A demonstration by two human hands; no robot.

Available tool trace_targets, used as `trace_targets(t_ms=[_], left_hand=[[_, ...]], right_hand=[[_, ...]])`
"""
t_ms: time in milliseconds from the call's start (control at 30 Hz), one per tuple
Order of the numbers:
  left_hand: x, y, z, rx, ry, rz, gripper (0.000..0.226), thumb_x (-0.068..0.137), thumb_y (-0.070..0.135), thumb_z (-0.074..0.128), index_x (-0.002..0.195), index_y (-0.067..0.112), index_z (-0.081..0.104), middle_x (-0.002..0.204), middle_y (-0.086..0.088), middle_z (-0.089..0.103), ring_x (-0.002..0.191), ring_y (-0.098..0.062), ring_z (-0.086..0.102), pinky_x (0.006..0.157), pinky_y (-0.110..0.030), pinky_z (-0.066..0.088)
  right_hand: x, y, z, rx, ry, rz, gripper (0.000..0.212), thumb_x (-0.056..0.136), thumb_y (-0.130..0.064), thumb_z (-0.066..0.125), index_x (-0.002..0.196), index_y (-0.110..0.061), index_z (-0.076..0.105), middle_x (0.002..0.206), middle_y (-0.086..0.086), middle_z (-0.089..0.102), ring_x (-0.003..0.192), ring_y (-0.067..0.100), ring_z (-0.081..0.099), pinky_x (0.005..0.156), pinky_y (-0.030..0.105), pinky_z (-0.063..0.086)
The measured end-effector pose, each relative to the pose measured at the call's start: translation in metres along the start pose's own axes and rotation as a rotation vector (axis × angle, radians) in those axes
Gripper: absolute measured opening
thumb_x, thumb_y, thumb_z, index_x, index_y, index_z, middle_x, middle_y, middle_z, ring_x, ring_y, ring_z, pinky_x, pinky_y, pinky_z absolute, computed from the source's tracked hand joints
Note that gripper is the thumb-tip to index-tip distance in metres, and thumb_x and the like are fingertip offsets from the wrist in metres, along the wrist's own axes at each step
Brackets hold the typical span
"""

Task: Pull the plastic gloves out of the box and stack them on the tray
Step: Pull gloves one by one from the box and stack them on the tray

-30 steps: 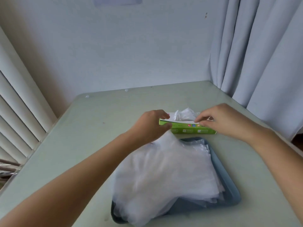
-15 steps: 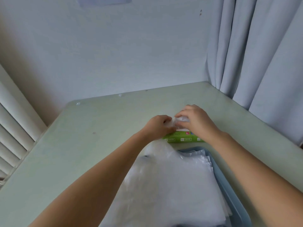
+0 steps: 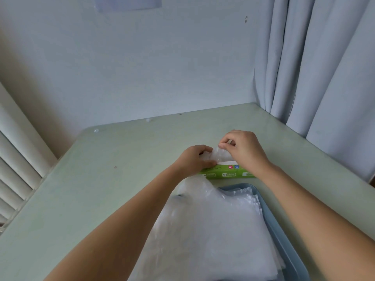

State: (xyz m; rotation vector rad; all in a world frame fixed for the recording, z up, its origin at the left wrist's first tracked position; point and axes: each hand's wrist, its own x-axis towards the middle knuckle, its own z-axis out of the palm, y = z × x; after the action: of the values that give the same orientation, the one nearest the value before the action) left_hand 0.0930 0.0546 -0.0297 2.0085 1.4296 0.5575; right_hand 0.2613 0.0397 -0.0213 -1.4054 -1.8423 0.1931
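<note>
— What do we have under our hands?
— A green box (image 3: 227, 173) on the table (image 3: 97, 191). Our left hand (image 3: 194, 160) curls over its left end, thumb along the near top edge.
— And our right hand?
— Our right hand (image 3: 246, 152), just right of the left one, pinches a crumpled clear glove (image 3: 220, 155) between thumb and forefinger above the box's top. The glove fills the gap between our two hands.
— Nearer to us than the hands?
— A blue tray (image 3: 284, 236), just this side of the box and between our forearms. It bears a pile of clear gloves (image 3: 213, 230) that hides its left side.
— Beyond the hands?
— A pale wall (image 3: 162, 67). There are curtains (image 3: 324, 67) to the right of our right hand and blinds (image 3: 16, 169) far left of our left.
</note>
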Motion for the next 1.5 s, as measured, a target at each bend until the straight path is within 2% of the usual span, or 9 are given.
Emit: trace_targets(t_ms=[267,400,600,833,1000,1133,1233,1333,1500], left_hand=[[0.003,-0.004,0.001,0.032,0.003,0.035,0.050,0.083,0.030,0.072,0.129,0.019,0.056,0.125,-0.001,0.057,0.113,-0.017,0.053,0.097,-0.027,0.043],[0.003,-0.005,0.002,0.011,0.009,0.049,0.049,0.083,0.030,0.072,0.128,0.017,0.057,0.123,0.000,0.058,0.112,-0.016,0.054,0.093,-0.022,0.041],[0.003,-0.007,0.003,-0.021,0.017,0.031,0.050,0.083,0.028,0.073,0.128,0.018,0.056,0.122,0.002,0.057,0.113,-0.016,0.053,0.091,-0.020,0.040],[0.004,-0.007,0.002,0.002,-0.019,0.042,0.048,0.085,0.028,0.070,0.130,0.019,0.056,0.127,0.000,0.055,0.117,-0.017,0.051,0.094,-0.021,0.039],[-0.003,0.009,-0.014,-0.361,0.019,-0.054,0.028,0.098,0.029,0.048,0.114,0.015,0.066,0.105,-0.003,0.060,0.091,-0.014,0.054,0.077,-0.019,0.043],[-0.029,0.041,-0.038,-0.980,-0.275,-0.080,0.087,0.090,0.069,0.017,0.094,0.001,0.072,0.091,-0.012,0.072,0.085,-0.022,0.067,0.087,-0.033,0.049],[-0.053,0.056,-0.048,-0.865,-0.466,0.003,0.095,0.078,0.083,0.026,0.095,0.002,0.073,0.102,-0.018,0.068,0.097,-0.030,0.063,0.099,-0.041,0.044],[-0.073,0.062,-0.047,-0.720,-0.460,0.141,0.073,0.082,0.061,0.053,0.117,-0.002,0.063,0.119,-0.020,0.062,0.110,-0.035,0.058,0.104,-0.046,0.040],[-0.108,0.073,-0.039,-0.632,-0.250,0.208,0.021,0.077,0.023,0.074,0.087,0.004,0.071,0.082,-0.010,0.064,0.077,-0.021,0.056,0.078,-0.035,0.041]], right_hand=[[0.004,0.020,-0.009,0.180,0.219,0.241,0.008,0.087,-0.010,0.065,0.080,-0.007,0.068,0.059,-0.002,0.060,0.052,0.000,0.054,0.053,0.005,0.037],[0.006,0.018,-0.008,0.200,0.230,0.169,0.007,0.090,-0.012,0.061,0.084,-0.008,0.064,0.084,0.004,0.069,0.077,0.015,0.060,0.064,0.011,0.039],[0.012,0.010,-0.019,0.059,0.294,-0.025,0.006,0.091,-0.009,0.058,0.085,-0.008,0.059,0.087,0.003,0.061,0.077,0.014,0.053,0.065,0.008,0.033],[0.023,-0.005,-0.066,0.367,0.533,0.068,0.007,0.096,-0.011,0.050,0.091,-0.013,0.052,0.077,-0.003,0.057,0.072,0.008,0.054,0.071,0.012,0.039],[0.017,-0.032,-0.088,0.606,0.295,0.004,0.018,0.097,-0.010,0.046,0.083,-0.019,0.051,0.073,-0.001,0.060,0.072,0.014,0.056,0.075,0.029,0.041],[0.001,-0.054,-0.097,0.537,0.085,-0.024,0.012,0.098,-0.016,0.049,0.088,-0.011,0.053,0.071,0.013,0.056,0.062,0.011,0.048,0.064,0.022,0.036],[-0.016,-0.070,-0.104,0.445,0.019,-0.038,0.011,0.099,-0.013,0.049,0.090,-0.008,0.053,0.060,0.000,0.052,0.053,0.010,0.043,0.056,0.021,0.036],[-0.033,-0.083,-0.105,0.424,-0.070,-0.014,0.010,0.096,-0.023,0.056,0.088,-0.016,0.056,0.056,-0.006,0.051,0.053,0.015,0.042,0.055,0.028,0.035],[-0.064,-0.102,-0.117,0.442,-0.261,0.137,0.043,0.063,-0.050,0.073,0.092,-0.021,0.063,0.056,-0.009,0.051,0.051,0.005,0.044,0.052,0.016,0.031]])
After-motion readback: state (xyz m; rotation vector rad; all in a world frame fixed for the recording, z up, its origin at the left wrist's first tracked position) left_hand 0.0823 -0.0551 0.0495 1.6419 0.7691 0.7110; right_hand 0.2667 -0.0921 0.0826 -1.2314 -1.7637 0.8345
